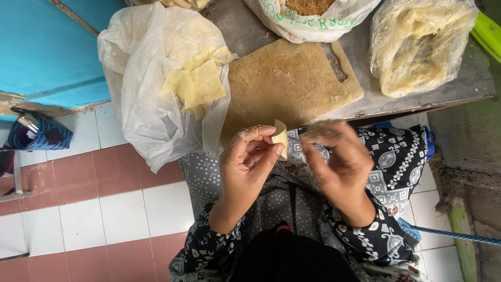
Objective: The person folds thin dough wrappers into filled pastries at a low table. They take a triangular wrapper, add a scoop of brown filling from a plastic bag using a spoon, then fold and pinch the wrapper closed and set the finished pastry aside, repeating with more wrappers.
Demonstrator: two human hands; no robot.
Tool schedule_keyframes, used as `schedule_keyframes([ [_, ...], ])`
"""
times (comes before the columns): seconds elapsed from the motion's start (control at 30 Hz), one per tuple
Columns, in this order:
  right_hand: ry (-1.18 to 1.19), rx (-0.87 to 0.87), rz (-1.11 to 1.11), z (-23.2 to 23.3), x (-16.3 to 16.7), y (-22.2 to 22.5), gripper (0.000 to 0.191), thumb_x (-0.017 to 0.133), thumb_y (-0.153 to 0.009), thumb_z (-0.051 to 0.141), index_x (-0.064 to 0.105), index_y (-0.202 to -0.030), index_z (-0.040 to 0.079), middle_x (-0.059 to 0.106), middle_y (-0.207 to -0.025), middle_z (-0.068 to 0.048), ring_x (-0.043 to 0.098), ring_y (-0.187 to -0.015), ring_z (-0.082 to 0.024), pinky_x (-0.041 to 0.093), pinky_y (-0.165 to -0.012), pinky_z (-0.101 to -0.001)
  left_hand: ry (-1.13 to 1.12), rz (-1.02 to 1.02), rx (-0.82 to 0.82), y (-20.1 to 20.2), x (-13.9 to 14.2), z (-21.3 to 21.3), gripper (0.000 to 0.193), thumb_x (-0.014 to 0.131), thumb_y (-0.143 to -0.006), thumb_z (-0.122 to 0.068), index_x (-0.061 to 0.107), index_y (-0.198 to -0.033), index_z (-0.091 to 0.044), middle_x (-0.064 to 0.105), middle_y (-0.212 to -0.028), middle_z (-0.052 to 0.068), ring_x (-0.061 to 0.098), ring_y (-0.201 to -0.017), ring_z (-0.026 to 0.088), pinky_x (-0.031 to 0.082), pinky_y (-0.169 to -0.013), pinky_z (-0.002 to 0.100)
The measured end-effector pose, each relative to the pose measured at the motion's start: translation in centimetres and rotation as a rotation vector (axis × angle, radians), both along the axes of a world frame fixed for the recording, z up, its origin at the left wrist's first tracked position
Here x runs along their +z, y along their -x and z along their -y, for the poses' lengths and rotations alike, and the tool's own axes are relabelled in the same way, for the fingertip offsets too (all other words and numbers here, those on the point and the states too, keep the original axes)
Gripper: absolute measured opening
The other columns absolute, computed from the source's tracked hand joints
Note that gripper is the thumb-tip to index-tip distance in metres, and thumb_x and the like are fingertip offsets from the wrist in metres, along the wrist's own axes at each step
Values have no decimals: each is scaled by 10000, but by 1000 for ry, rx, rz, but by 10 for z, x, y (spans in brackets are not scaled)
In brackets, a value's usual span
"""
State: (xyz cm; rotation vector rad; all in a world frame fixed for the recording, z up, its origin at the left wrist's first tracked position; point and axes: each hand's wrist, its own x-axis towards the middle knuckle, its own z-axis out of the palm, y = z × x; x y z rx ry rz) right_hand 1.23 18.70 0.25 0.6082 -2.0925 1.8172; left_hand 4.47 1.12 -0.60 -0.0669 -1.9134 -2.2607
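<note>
Far left: a dark blue woven bag point(39, 134) lies on the floor of pink and white tiles point(94, 209), beside a turquoise wall point(47, 47), well apart from your hands.
White plastic bag: it point(151, 99) sits open at the table's left edge and hangs down over the side; pale square dough sheets point(195, 83) are stacked inside it.
Wooden board: the board point(287, 81) lies on the grey table point(459, 83), just beyond your hands, dusted with crumbs.
Left hand: your left hand point(248, 164) has thumb and fingers pinched together on a small folded dough piece point(281, 137), held upright over your lap, just in front of the board's near edge.
Right hand: your right hand point(339, 162) is just beside the piece, fingertips drawn together near it; they are blurred, so you cannot tell whether they touch it or hold anything.
Behind the board: a white bag of brown crumbly filling point(310, 15) stands at the table's far side.
Right of the table: a clear bag of pale dough point(417, 47) rests near the corner.
Lap: patterned dark cloth point(391, 156) lies under both hands.
Far right: a blue rope point(459, 236) crosses the floor.
</note>
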Motion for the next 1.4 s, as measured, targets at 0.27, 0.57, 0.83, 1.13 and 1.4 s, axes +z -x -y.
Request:
schedule_keyframes([
  [0.27,-40,79,116,9,9,-1,256,778,-863,-94,724,-1111,-56,709,-1130,-149,709,-1047,-213,574,-893,-291,-125,44,-13,0,-1,0,243,631,-1023,34,596,-1264,37,703,-1130,120,729,-1015,142,651,-874,285],
  [0.57,-43,57,136,8,7,-2,239,786,-855,-94,732,-1084,-53,711,-1110,-145,714,-1026,-209,577,-871,-288,-72,39,-26,1,1,1,337,683,-987,63,555,-1296,19,709,-1099,120,717,-1004,128,623,-866,266],
  [0.83,-213,-37,15,10,19,-6,184,787,-866,-55,729,-1040,-49,738,-1050,-154,751,-965,-221,589,-828,-296,330,-156,141,-5,1,-4,202,747,-974,31,623,-1133,16,749,-1060,114,762,-966,143,649,-840,258],
  [1.13,-118,-23,118,9,13,-4,140,747,-882,-84,716,-1016,-58,740,-1040,-150,734,-964,-215,578,-845,-287,345,-189,155,-2,2,-9,189,747,-970,19,613,-1103,24,749,-1075,111,761,-951,141,644,-826,255],
  [1.4,-79,60,139,6,12,0,172,744,-863,-95,728,-1033,-73,748,-1070,-160,744,-982,-217,592,-847,-284,281,-144,117,-2,1,-5,153,734,-984,37,606,-1065,15,757,-1075,120,755,-966,130,649,-833,249],
])
